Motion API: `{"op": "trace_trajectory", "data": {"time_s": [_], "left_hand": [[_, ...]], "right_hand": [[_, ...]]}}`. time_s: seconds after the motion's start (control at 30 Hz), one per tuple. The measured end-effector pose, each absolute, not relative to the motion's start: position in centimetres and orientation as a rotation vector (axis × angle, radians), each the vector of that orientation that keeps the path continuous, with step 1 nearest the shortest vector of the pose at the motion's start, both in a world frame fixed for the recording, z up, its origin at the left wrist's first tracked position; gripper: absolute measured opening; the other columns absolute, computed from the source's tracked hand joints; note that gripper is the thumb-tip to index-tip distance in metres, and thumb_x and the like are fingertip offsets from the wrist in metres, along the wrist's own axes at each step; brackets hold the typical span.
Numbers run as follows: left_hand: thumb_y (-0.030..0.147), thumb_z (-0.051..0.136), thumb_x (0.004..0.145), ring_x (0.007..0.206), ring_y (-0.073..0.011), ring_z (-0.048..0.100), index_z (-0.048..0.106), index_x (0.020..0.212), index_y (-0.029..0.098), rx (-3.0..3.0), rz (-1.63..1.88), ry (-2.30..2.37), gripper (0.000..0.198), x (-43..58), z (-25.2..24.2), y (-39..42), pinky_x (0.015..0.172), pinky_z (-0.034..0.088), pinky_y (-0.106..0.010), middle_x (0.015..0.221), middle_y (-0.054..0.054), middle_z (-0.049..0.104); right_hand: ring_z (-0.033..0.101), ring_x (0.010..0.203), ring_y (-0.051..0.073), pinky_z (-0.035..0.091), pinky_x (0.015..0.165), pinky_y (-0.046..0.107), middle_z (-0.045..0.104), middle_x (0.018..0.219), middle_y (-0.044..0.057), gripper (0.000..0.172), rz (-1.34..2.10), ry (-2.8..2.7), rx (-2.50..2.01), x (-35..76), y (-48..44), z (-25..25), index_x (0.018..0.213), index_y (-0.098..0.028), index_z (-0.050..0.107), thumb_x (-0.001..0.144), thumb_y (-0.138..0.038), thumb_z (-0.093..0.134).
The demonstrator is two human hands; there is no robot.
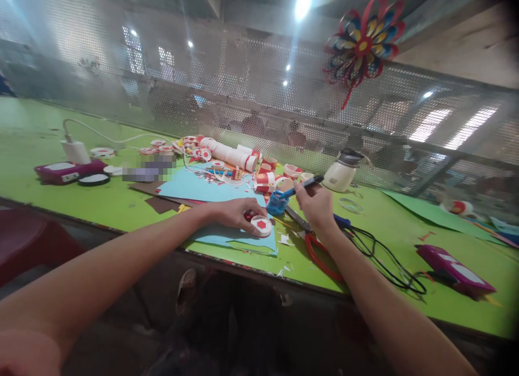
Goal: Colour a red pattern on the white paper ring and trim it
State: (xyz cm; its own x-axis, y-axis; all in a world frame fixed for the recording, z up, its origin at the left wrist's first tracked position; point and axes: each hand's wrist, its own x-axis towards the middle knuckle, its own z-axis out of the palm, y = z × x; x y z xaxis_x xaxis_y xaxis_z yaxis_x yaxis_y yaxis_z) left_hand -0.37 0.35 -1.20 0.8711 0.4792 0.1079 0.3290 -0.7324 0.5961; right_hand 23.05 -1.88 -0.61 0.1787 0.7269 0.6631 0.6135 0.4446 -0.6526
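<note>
White disc (261, 225): over the near part of the light-blue paper (227, 244), red hexagon turned upward, probably so the patterned face stays readable from the person's seat.
Left hand (237, 212): grasps the disc at its left rim, which likely steadies it while leaving the middle uncovered.
Pen (302, 186): slants down-left to the blue container (278, 204); blur hides whether its tip enters.
Right hand (316, 203): pinches the pen between thumb and fingers, black end jutting past the knuckles.
Scissors (311, 249): lie beside the right wrist, blades toward the container, seemingly kept within reach.
Arms: the left forearm (133, 257) slants across the edge of the table (101, 203), palm down; the right forearm (377, 289) angles up from lower right.
</note>
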Motion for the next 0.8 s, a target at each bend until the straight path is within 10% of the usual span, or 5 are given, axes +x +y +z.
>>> {"op": "trace_trajectory", "data": {"time_s": [0.4,0.8], "left_hand": [[0.054,0.07,0.067,0.083,-0.0175,0.05,0.065,0.106,0.02,2.477,0.342,0.593,0.052,-0.3,-1.3,0.5,0.074,0.038,-0.028,0.094,-0.004,0.05],[0.052,0.07,0.069,0.086,-0.0186,0.05,0.065,0.108,0.016,2.451,0.345,0.564,0.054,-0.5,-1.2,0.4,0.076,0.038,-0.029,0.098,-0.006,0.052]], "right_hand": [[0.064,0.061,0.021,0.048,0.06,0.032,0.072,0.064,0.008,0.039,0.165,-1.669,-1.501,22.5,-0.8,-1.4,0.071,-0.011,0.075,0.073,-0.049,0.065],[0.047,0.047,0.011,0.037,0.044,0.024,0.057,0.053,-0.001,0.036,0.134,-1.317,-1.191,23.0,-1.9,0.1,0.066,-0.013,0.064,0.077,-0.048,0.064]]}}
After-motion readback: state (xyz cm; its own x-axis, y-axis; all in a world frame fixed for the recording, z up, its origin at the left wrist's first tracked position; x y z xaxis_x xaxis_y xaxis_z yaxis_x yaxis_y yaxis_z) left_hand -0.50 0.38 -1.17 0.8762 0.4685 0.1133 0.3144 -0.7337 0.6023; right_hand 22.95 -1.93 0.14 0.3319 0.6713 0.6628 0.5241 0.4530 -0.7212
